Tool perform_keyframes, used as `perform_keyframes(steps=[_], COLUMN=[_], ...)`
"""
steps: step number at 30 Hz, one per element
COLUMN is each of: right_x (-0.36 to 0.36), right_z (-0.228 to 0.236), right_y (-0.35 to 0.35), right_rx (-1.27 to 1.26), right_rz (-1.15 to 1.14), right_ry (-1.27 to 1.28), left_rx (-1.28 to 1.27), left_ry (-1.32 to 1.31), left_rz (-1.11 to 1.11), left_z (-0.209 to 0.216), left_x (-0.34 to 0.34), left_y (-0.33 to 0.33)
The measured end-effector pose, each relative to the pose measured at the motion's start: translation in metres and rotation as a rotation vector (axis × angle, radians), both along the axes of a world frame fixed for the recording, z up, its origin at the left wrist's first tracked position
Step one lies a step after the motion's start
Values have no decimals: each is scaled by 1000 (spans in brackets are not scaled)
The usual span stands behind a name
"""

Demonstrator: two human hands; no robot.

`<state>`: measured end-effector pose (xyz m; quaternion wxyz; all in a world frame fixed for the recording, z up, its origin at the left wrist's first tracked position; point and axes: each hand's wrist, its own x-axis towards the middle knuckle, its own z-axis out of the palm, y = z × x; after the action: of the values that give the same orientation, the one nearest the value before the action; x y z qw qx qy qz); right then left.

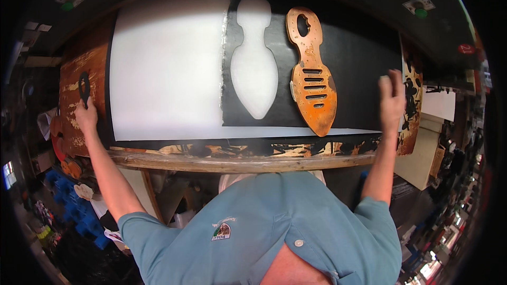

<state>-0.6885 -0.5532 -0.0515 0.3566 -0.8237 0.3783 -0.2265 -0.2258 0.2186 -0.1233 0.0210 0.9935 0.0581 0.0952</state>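
Observation:
At the far left, my left hand [87,116] is closed round a black piece with an oval loop [84,87]; its exact kind is unclear. My right hand [392,103], slightly blurred, is over the right edge of a black sheet [359,68], fingers stretched out and nothing visible in them. Between the hands lies an orange-brown cutting die [309,53], shaped like a pointed paddle, with an oval hole and several slots. To its left, a cut-out of similar outline in the black sheet shows white [254,79]. A white board [166,63] covers the left half.
Overhead, a dark machine beam carries a green push button [67,6] on the left and another green button [420,12] on the right. A worn wooden edge [243,163] runs between my body and the board. Blue plastic crates [79,206] stand at the lower left.

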Motion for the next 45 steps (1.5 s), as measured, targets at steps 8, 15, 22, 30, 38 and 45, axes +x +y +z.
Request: perform_keyframes(steps=[8,15,22,30,38,45], right_x=[58,81,99,77,73,21], right_z=[-15,-10,-28,-29,-42,36], right_y=[160,158,160,155,161,78], right_rx=[-322,-293,-328,-202,-299,-212], right_rz=[417,364,371,400,448,32], right_ry=[102,-51,20,-35,-245,-785], left_rx=[-699,-509,-504,-973,-795,-835], left_ry=[97,-20,-19,41,56,-122], left_rz=[-851,-978,-974,-956,-1248,-1107], left_z=[22,17,12,41,15,-6], left_x=[-190,-225,-225,-264,-371,-370], left_y=[-317,-366,-366,-348,-355,-339])
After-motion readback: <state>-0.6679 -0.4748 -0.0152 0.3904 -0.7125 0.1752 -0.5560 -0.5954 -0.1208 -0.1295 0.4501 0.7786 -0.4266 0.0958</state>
